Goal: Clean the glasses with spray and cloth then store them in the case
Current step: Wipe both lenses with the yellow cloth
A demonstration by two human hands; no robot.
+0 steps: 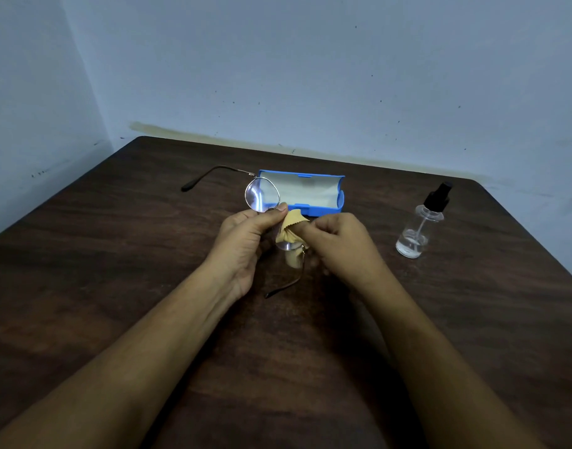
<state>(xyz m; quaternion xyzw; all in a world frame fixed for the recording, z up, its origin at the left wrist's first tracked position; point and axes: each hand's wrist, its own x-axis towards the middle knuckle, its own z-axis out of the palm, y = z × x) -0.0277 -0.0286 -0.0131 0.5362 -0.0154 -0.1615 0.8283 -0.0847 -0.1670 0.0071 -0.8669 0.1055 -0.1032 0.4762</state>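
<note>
The step in hand is judged to be the cloth wipe of one lens. The left hand grips the glasses at the frame, thumb and forefinger closed near the bridge. One lens stands clear just beyond those fingertips, its temple pointing away to the left. The right hand pinches the yellow cloth around the other lens, which sits between its fingertips and the left palm; that temple hangs down below both hands.

The blue case lies open on the table, just beyond the fingers. The spray bottle stands well apart to the right of the right hand, untouched.

The next move calls for:
- rubbing both faces of the covered lens;
- shifting the cloth to the exposed lens;
- folding the temples before storage in the case.
</note>
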